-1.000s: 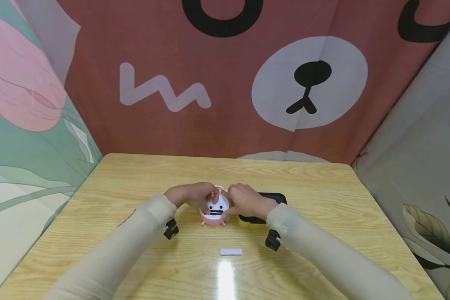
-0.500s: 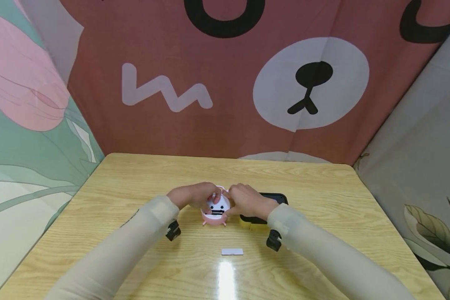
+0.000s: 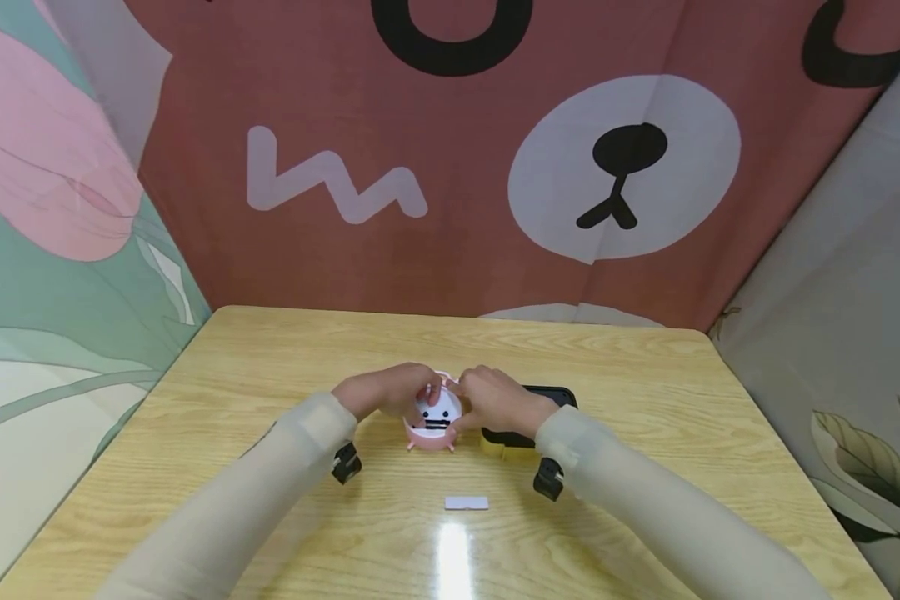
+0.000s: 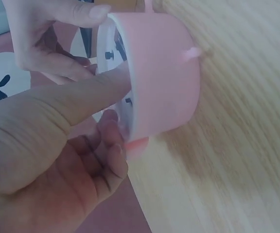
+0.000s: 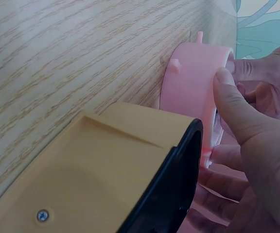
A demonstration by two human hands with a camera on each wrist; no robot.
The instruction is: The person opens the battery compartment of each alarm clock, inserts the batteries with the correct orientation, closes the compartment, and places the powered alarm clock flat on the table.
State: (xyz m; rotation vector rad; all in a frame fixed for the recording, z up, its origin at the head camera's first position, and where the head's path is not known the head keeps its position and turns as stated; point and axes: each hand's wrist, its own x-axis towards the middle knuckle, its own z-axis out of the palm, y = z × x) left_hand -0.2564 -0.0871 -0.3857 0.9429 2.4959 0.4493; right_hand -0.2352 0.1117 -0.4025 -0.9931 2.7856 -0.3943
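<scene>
A round pink alarm clock [image 3: 432, 442] lies back up on the table, its two small feet pointing toward me. Its white back [image 3: 441, 412] carries black knobs and a dark slot. My left hand [image 3: 392, 389] is at the clock's left side; in the left wrist view its thumb [image 4: 89, 94] reaches inside the rim onto the back, other fingers curled by the edge. From the right, my right hand [image 3: 497, 400] grips the clock, with the thumb [image 5: 232, 97] on the pink rim and fingers at the far side. The left thumb's tip is hidden inside the rim.
A small white rectangular strip [image 3: 466, 503] lies on the table in front of the clock. Right beside the clock, partly under my right wrist, stands a yellow case [image 5: 91, 174] with a black-rimmed face. Printed cloths [image 3: 345, 267] hang behind and at both sides of the wooden table [image 3: 307, 533].
The whole head view has drifted slightly rightward. Both hands keep their places at the clock, with hardly any visible finger movement.
</scene>
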